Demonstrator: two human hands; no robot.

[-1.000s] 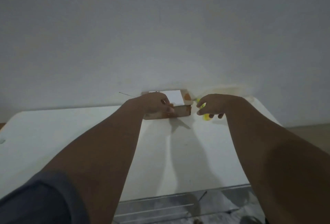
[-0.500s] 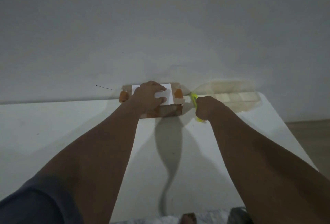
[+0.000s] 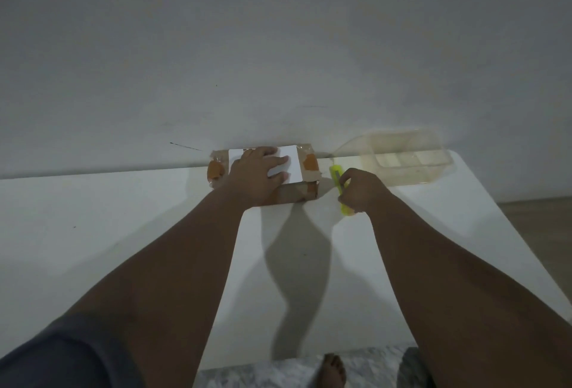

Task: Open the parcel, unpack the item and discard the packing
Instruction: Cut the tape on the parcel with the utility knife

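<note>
A brown cardboard parcel (image 3: 305, 192) with a white label and orange tape patches sits at the far edge of the white table (image 3: 93, 233), against the wall. My left hand (image 3: 258, 175) lies flat on top of the parcel, fingers spread over the label. Just right of the parcel, my right hand (image 3: 360, 191) is closed around a yellow-green utility knife (image 3: 335, 172), whose tip points away from me beside the parcel's right end.
A clear plastic container (image 3: 402, 160) stands at the table's far right corner, by the wall. The table's right edge drops to a wooden floor (image 3: 544, 233). A bare foot (image 3: 332, 372) shows on marbled floor below the near edge.
The view has tilted and shifted, showing the plastic container fully. My left hand flattened on the parcel's top. My right hand closed firmly on the knife beside the parcel.
</note>
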